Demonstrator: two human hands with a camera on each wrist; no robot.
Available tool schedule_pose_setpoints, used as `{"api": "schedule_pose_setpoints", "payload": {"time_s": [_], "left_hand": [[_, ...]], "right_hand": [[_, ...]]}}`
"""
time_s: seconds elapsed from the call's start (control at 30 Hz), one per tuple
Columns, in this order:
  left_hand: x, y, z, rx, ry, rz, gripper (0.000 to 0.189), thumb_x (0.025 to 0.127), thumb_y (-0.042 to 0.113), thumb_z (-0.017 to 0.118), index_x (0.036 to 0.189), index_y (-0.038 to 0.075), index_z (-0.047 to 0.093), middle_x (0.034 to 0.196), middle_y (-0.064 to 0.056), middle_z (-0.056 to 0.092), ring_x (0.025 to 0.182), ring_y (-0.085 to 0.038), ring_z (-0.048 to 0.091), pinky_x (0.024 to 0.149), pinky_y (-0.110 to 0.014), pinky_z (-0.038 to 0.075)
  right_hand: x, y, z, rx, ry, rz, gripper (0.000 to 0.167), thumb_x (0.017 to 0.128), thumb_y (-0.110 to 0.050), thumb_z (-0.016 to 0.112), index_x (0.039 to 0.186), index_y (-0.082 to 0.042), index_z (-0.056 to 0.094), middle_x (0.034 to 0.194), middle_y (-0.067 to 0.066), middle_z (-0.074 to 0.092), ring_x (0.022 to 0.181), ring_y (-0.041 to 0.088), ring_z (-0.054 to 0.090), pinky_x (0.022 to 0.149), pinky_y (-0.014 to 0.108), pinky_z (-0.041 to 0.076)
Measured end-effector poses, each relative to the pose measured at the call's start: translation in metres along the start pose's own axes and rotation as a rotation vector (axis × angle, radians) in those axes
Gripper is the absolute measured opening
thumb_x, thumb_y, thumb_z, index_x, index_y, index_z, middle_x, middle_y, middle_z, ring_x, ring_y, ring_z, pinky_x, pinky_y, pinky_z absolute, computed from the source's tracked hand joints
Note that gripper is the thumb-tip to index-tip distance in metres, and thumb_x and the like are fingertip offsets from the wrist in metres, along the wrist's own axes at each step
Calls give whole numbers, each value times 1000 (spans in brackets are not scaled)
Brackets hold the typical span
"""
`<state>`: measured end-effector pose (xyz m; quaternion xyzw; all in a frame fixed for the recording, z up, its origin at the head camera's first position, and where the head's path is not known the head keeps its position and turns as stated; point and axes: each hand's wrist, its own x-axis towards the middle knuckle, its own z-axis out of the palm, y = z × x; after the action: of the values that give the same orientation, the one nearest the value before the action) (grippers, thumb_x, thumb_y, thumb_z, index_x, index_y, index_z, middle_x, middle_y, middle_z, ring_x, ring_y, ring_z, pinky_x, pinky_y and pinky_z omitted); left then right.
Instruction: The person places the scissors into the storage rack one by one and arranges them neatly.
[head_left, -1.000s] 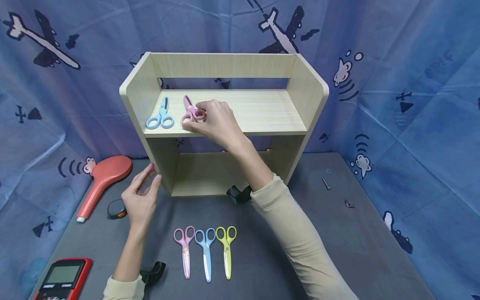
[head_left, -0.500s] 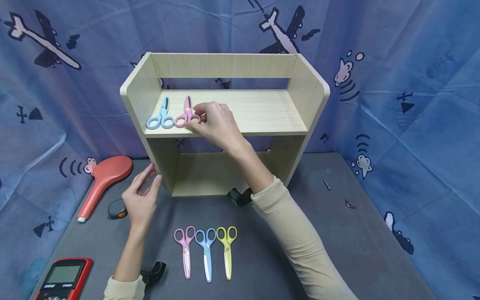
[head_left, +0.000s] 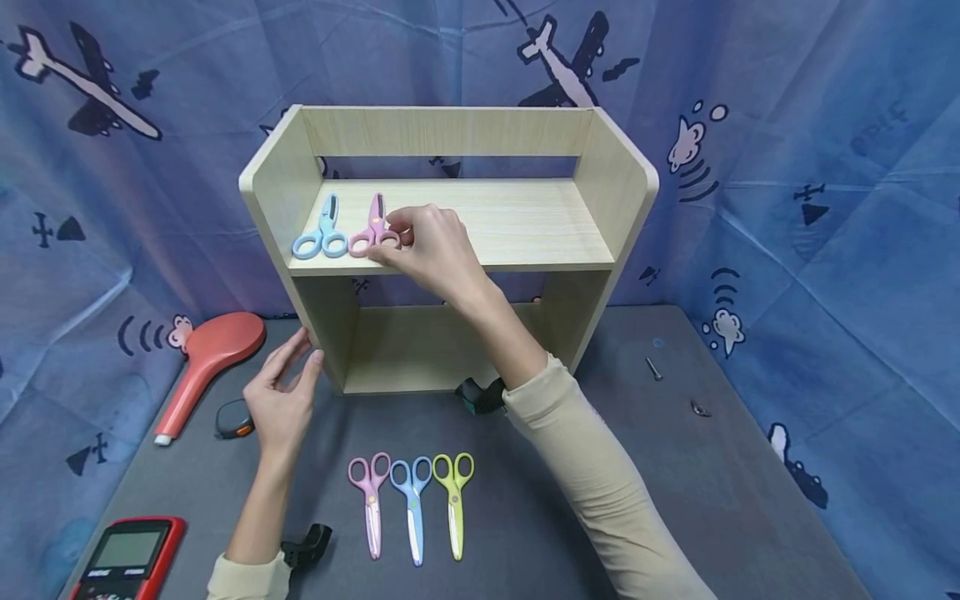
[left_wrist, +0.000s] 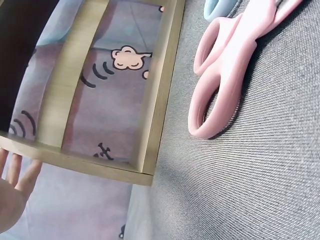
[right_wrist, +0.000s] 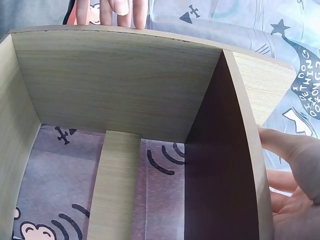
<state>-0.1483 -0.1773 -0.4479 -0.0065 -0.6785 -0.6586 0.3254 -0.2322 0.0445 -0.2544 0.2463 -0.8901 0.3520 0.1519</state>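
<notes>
In the head view my right hand [head_left: 435, 250] is over the upper board of a pale wooden shelf [head_left: 525, 225]. Its thumb and fingers pinch the right handle loop of pink scissors [head_left: 375, 229], whose blades point to the back. Just left of these lie light blue scissors [head_left: 327, 229], blades pointing the same way. My left hand [head_left: 283, 396] rests its extended fingertips against the shelf's left side panel, low down. In the left wrist view those fingers [left_wrist: 30, 175] touch the panel's edge. The right wrist view shows my right thumb [right_wrist: 280, 142] at the board's front edge; the scissors are hidden there.
On the grey table [head_left: 540, 500] lie pink scissors [head_left: 370, 504], blue scissors [head_left: 411, 508] and yellow-green scissors [head_left: 454, 504] in a row. A red paddle-shaped thing [head_left: 210, 358], a tape measure [head_left: 235, 418] and a red meter [head_left: 127, 558] stand left. A screw [head_left: 653, 368] lies right.
My right hand has shifted the pink scissors left, close to the light blue ones, and turned them straighter. In the last half second they barely move. The left hand has stayed put.
</notes>
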Motion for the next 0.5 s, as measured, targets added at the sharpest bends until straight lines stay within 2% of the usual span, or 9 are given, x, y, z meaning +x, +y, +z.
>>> {"api": "schedule_pose_setpoints", "payload": {"time_s": [0.33, 0.5], "left_hand": [[0, -2, -1, 11, -7, 6, 40, 98, 1, 79, 136, 9, 77, 127, 10, 74, 119, 0, 74, 98, -15, 60], [0, -1, 0, 4, -1, -3, 39, 97, 1, 79, 136, 8, 77, 126, 11, 74, 119, -1, 74, 97, -15, 60]], "right_hand": [[-1, 1, -2, 23, -10, 7, 28, 92, -34, 89, 85, -12, 73, 77, -1, 69, 75, 11, 64, 67, 20, 42], [-3, 1, -5, 36, -12, 4, 37, 92, -34, 89, 78, -11, 64, 76, 1, 66, 79, 14, 69, 68, 21, 45]]}}
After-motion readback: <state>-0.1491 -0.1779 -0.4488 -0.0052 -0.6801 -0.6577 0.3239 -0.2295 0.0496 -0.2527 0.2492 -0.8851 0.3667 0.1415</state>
